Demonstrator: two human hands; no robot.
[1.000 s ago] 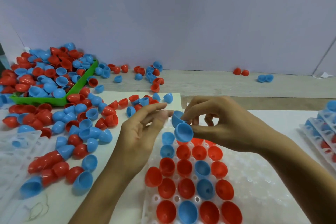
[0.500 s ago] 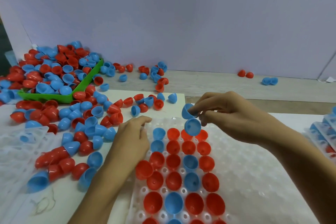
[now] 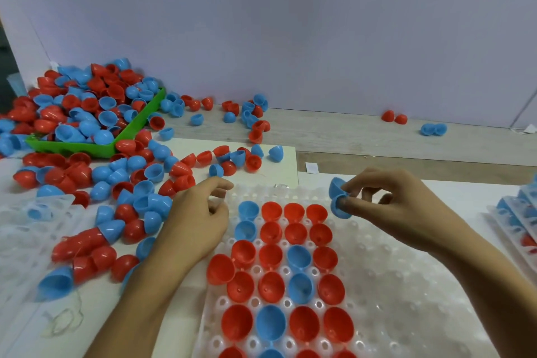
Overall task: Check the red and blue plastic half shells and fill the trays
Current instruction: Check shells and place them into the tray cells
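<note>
A clear plastic tray (image 3: 406, 285) lies in front of me, its left columns filled with red and blue half shells (image 3: 271, 259). My right hand (image 3: 398, 206) hovers over the tray's far right part and pinches two blue half shells (image 3: 337, 197), one above the other. My left hand (image 3: 197, 218) rests at the tray's left edge with fingers loosely curled and nothing in it. Loose red and blue shells (image 3: 122, 197) lie scattered on the white table to the left.
A green bin (image 3: 136, 122) heaped with shells stands at the far left. Another clear tray (image 3: 26, 227) lies at the left edge, and stacked filled trays (image 3: 517, 212) at the right edge. A few stray shells (image 3: 433, 128) lie near the back wall.
My right hand has carried the two blue shells to the right, over the tray's empty side. My left hand has let go of the shells and dropped to the tray's left edge.
</note>
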